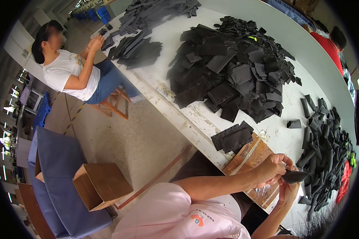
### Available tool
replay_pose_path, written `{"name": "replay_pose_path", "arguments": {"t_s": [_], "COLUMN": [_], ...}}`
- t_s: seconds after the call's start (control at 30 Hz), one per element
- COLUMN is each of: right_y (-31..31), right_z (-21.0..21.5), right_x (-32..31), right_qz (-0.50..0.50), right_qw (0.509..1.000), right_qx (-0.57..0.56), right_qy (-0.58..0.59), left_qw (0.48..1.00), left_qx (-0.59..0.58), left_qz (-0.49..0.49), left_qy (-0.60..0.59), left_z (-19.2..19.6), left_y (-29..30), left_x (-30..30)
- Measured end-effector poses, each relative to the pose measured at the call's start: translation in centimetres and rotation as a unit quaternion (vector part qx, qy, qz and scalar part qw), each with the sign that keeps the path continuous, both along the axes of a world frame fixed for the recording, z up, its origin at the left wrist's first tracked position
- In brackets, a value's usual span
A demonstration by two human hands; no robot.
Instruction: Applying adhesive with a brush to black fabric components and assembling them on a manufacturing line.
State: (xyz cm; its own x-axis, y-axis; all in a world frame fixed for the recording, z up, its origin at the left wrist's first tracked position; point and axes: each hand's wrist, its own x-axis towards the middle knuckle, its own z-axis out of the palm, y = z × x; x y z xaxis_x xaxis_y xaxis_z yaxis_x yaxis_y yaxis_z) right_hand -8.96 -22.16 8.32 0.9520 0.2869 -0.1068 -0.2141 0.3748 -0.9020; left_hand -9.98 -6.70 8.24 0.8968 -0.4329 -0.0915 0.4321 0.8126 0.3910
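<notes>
Pinches one black piece [297, 177] with the left hand [272, 170], thumb and fingers bent together at its left end, to the right of one brown board [257, 153] on one white table [155, 85]. Touches the same piece from below with the right hand [289, 192]; cannot tell the grip of its partly hidden fingers.

Counts, on the table, one large heap of flat black pieces [235, 75], one heap of curled black pieces [321, 147], two heaps of dark strips [137, 51] at the far end, one small stack [232, 137] beside the board, one lone curled piece [294, 124] between heaps.

Counts one open cardboard box [109, 185] beside one blue cover [62, 191]; cannot tell the contents.
</notes>
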Motion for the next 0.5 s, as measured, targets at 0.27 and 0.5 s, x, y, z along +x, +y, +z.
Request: {"name": "replay_pose_path", "arguments": {"t_s": [0.27,0.5], "right_y": [0.6,1.5], "right_z": [3.6,2.1], "right_x": [0.0,-0.5], "right_qz": [-0.035,-0.025], "right_qw": [0.997,0.998], "right_qx": [-0.044,-0.036], "right_qy": [-0.052,0.051], "left_qw": [0.951,0.984], "left_qx": [-0.286,-0.09], "left_qz": [-0.097,-0.071], "left_qy": [0.074,0.133], "left_z": [1.4,0.4], "left_y": [0.3,0.2], "left_x": [0.0,-1.6]}}
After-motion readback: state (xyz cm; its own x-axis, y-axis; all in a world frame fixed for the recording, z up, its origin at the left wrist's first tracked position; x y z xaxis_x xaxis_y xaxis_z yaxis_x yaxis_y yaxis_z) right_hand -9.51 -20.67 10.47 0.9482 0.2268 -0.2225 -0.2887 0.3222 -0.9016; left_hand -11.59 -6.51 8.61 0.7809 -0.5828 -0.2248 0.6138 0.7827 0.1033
